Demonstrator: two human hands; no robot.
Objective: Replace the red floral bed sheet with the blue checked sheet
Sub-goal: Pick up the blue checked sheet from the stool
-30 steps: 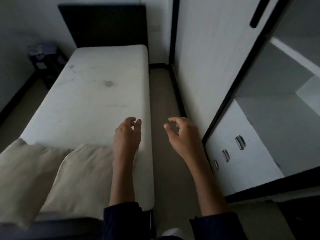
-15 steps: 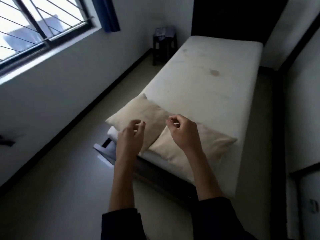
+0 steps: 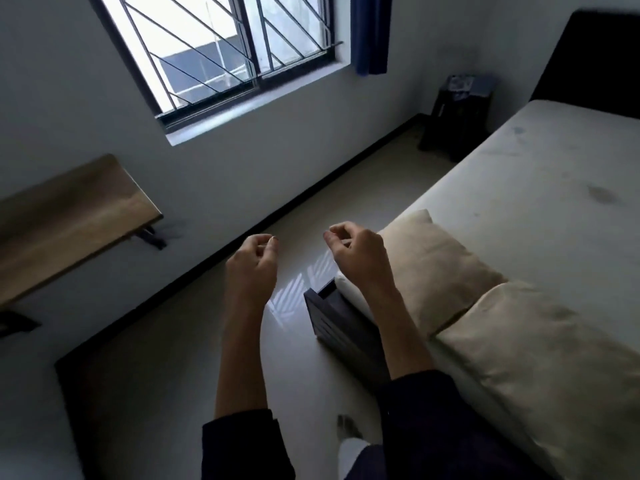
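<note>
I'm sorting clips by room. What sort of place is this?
Most likely a small bedroom: a bare mattress against a dark headboard, two pillows at its near end, and a barred window.

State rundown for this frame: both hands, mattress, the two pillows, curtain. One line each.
left hand: loosely curled, holding nothing, over the floor.
right hand: loosely curled, holding nothing.
mattress: bare, no sheet on it, stained.
far pillow: lying flat at the mattress's near end.
near pillow: lying flat beside the far pillow.
curtain: drawn aside at the right edge of the window.
</note>
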